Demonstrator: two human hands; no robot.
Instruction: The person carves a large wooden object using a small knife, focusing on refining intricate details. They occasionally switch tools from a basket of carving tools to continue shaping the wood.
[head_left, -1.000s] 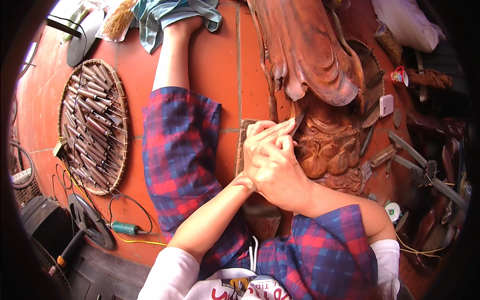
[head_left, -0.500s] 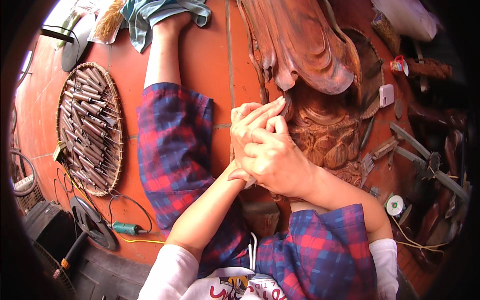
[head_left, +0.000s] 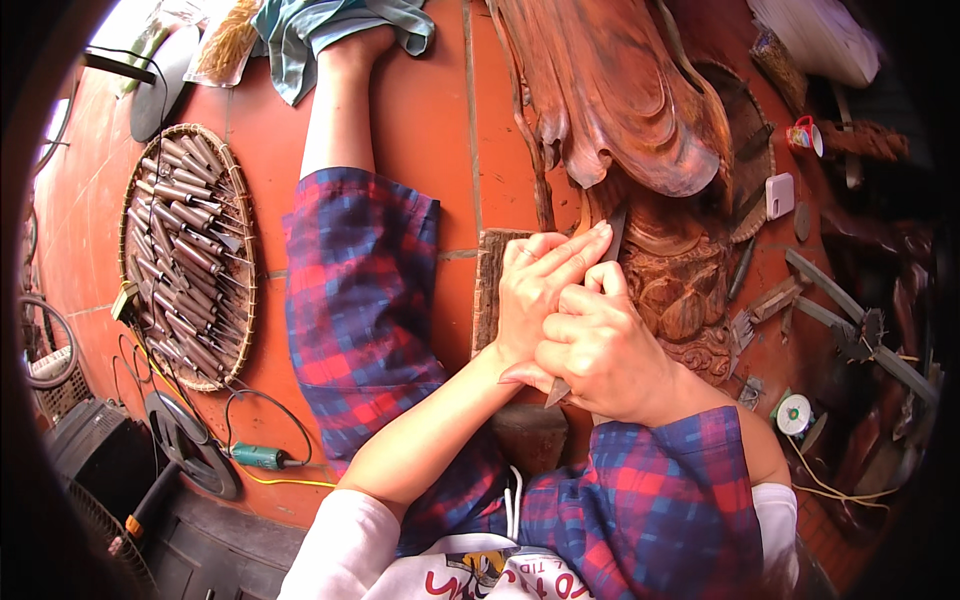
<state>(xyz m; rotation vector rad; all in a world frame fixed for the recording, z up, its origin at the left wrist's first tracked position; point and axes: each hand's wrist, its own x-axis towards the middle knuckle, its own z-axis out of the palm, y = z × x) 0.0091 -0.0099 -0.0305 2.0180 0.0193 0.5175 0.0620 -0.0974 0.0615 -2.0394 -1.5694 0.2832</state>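
A carved reddish-brown wooden sculpture [head_left: 690, 280] lies before me, with smooth flowing folds at the far part and dense relief nearer. My right hand [head_left: 605, 340] is closed around a flat grey metal blade [head_left: 618, 236]; its pointed end sticks out below the fist. Extended and held together, the fingers of my left hand [head_left: 545, 290] press on the blade near its far end, against the wood beside the folds. The blade's middle is hidden by my hands. A squared wooden block [head_left: 490, 290] shows just left of my left hand.
A wicker tray [head_left: 247, 310] of several wooden-handled carving tools lies on the tiled floor to the left. Below it are a green power tool [head_left: 258, 457] and cables. On the right are a white phone-like object [head_left: 780, 196], a red cup [head_left: 803, 137] and a metal-and-wood frame [head_left: 835, 290].
Both hands have moved right and slightly nearer to me along the sculpture's edge. More of the blade shows at both ends, and the wooden block has come into sight.
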